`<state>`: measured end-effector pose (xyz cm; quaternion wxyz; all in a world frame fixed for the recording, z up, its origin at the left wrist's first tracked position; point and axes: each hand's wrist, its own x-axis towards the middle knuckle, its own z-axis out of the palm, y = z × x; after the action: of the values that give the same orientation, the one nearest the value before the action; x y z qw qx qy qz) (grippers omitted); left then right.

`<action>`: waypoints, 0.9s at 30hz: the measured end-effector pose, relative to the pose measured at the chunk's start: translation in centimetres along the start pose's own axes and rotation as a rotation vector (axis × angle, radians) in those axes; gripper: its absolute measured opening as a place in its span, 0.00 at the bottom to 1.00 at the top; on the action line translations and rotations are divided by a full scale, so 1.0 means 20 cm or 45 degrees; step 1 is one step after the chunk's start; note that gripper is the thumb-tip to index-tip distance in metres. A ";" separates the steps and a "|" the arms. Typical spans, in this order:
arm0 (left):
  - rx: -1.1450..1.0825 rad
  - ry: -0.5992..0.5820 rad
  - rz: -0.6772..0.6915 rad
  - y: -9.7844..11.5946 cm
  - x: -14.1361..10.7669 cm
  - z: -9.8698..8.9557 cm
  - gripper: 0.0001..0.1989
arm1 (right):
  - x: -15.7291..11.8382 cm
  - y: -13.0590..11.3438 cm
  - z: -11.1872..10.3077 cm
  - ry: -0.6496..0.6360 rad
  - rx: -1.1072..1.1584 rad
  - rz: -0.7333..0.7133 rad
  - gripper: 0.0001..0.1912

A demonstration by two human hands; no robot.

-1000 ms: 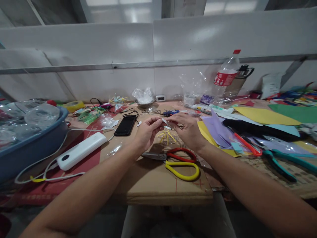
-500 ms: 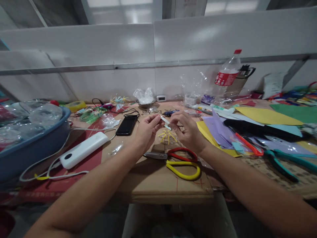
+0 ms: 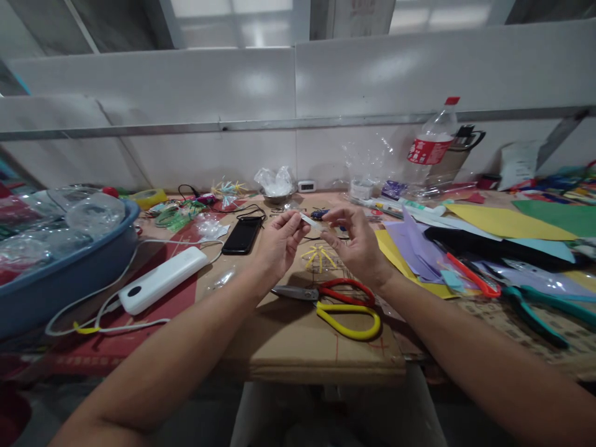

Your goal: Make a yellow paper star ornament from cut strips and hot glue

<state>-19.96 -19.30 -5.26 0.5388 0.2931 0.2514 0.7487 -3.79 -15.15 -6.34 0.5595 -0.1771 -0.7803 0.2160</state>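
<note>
My left hand pinches one end of a small, thin white strip between thumb and fingertips. The strip points right, toward my right hand, whose thumb and forefinger are spread around its far end; whether the thumb touches it I cannot tell. Beneath the hands, a yellow piece with several thin spread arms lies on the cardboard. Closer to me rest scissors with one red and one yellow handle, their blades pointing left.
On the left are a black phone, a white power bank with a cable, and a blue basin of clear plastic. Coloured sheets, green-handled pliers and a red-capped bottle occupy the right side.
The fingers of my right hand have spread apart from their closer grip near the strip. The strip now looks straighter, still in my left hand. The whole view has shifted slightly.
</note>
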 end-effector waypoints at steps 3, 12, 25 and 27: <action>0.027 -0.052 -0.017 0.00 -0.01 0.00 0.07 | 0.01 -0.01 0.00 -0.156 -0.096 0.161 0.11; 0.299 -0.093 -0.030 -0.02 -0.05 0.01 0.14 | 0.04 -0.04 -0.01 -0.176 -0.086 0.188 0.15; 0.515 -0.098 0.103 -0.04 -0.07 0.03 0.10 | 0.07 -0.04 -0.04 -0.180 -0.296 0.076 0.10; 0.525 -0.093 0.109 -0.04 -0.08 0.03 0.11 | 0.07 -0.04 -0.03 -0.189 -0.300 0.076 0.10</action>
<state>-18.53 -20.44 -5.67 0.4439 0.4345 0.3671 0.6924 -3.58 -14.98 -4.68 0.4689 -0.2483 -0.8339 0.1520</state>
